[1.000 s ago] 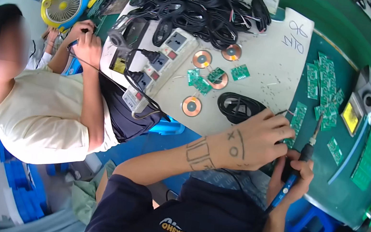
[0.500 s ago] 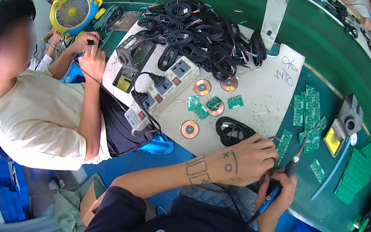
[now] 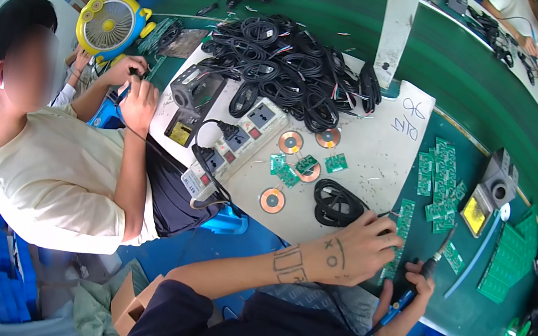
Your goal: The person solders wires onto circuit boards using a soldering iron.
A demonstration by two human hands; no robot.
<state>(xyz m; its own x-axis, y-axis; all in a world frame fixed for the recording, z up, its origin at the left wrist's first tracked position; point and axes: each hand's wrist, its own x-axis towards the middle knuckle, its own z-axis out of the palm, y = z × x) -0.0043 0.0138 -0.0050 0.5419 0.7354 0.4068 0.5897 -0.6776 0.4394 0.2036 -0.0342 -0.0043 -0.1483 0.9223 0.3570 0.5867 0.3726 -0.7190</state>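
A green surface (image 3: 480, 82) carries the work; nearest, the right hand (image 3: 413, 289) is clamped on a soldering iron (image 3: 421, 283), the left hand (image 3: 362, 246) presses a green circuit board (image 3: 404, 221), fingers together; black cables (image 3: 285, 65) beyond

The left hand (image 3: 358, 247) covers the lower part of the green circuit board strip (image 3: 404, 221) beneath it, so what its fingertips press cannot be seen. Just right of it, the right hand (image 3: 412, 295) wraps the soldering iron (image 3: 421, 280), hiding much of its handle; its tip is too small to judge whether it touches the board.
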